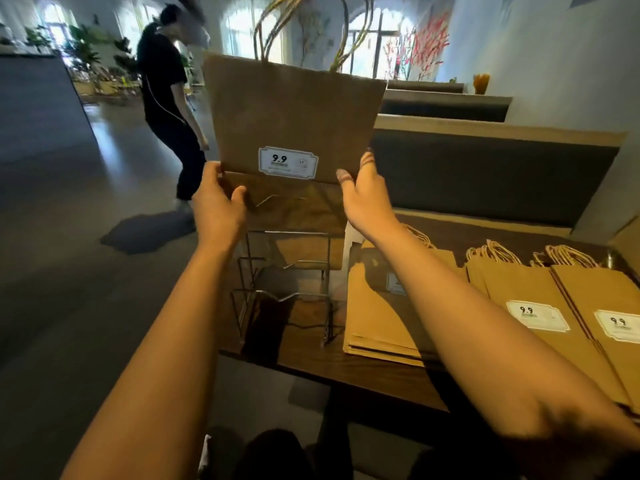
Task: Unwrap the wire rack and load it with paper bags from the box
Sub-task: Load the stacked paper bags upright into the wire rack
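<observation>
I hold a flat brown paper bag upright in front of me, twine handles up and a white "9.9" label near its lower edge. My left hand grips its bottom left corner, my right hand pinches its bottom right corner. Below the bag stands the tiered wire rack on the dark wooden table; another brown bag sits in its upper tier. Stacks of flat labelled bags lie to the right of the rack.
A cardboard box flap shows at the far right edge. Bench backs rise behind the table. A person in black walks across the open floor at the left. The table's near edge is close to my legs.
</observation>
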Available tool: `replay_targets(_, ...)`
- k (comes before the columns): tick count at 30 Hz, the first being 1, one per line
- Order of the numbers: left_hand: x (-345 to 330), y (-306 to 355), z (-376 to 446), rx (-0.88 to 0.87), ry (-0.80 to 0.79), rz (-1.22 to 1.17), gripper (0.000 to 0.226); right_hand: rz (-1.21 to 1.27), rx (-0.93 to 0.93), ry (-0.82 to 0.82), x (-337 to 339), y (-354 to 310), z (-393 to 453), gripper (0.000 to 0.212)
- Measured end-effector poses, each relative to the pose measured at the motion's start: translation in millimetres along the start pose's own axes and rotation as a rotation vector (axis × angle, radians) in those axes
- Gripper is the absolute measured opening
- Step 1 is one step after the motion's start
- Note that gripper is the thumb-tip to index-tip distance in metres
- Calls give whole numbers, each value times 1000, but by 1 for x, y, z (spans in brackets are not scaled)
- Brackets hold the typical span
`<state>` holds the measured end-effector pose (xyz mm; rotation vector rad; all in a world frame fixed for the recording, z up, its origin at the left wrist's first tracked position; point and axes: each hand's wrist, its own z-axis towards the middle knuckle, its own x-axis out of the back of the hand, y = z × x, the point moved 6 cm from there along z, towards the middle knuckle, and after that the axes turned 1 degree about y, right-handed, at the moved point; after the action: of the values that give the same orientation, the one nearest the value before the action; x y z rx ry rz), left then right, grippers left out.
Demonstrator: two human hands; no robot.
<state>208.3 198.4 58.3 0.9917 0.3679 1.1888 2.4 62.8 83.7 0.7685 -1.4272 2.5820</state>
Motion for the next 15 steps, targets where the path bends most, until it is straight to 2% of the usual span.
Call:
replay_targets(2,3,-9,-4,15,-20,-5,31,-33,25,-24,-9,1,-1,54)
replay_targets(6,11,-10,-1,13,34,-57,32,-133,90,47,-3,-11,2,56)
replay_targets(10,17,-12,2,0,33,-90,31,-185,201,62,-2,-23,1,46)
replay_targets(15,17,-30,-4,20,-17,-131,32,-168,154,60,-15,-13,-12,53)
